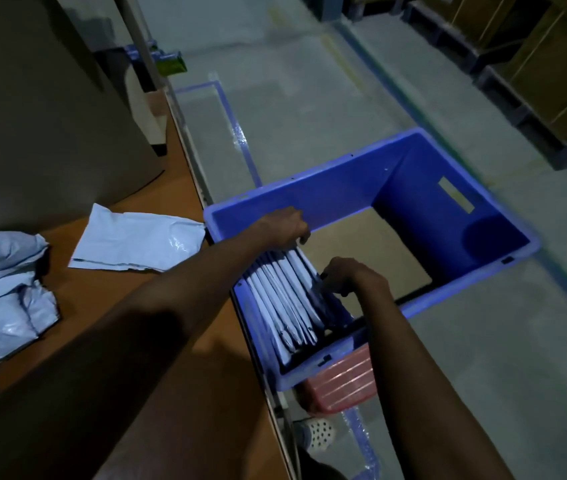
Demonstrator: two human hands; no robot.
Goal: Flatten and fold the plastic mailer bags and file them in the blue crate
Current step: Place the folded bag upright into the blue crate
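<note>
The blue crate (413, 161) stands beside the brown table's right edge. Several folded white mailer bags (285, 299) stand on edge in a row at the crate's near-left end. My left hand (285, 226) reaches over the crate's left wall, fingers curled over the far top edges of the filed bags. My right hand (351, 275) is curled against the outermost bag of the row, on its right side. One flat white mailer (136, 242) lies on the table. A crumpled heap of mailers (1, 292) sits at the table's left edge.
A brown sheet (368, 251) lines the crate's floor. Under the crate's near corner sits a red ribbed stool (340, 386). Large cardboard (32, 98) leans at the table's back left. Blue floor tape (237, 133) and dark pallets with boxes (534, 64) lie beyond.
</note>
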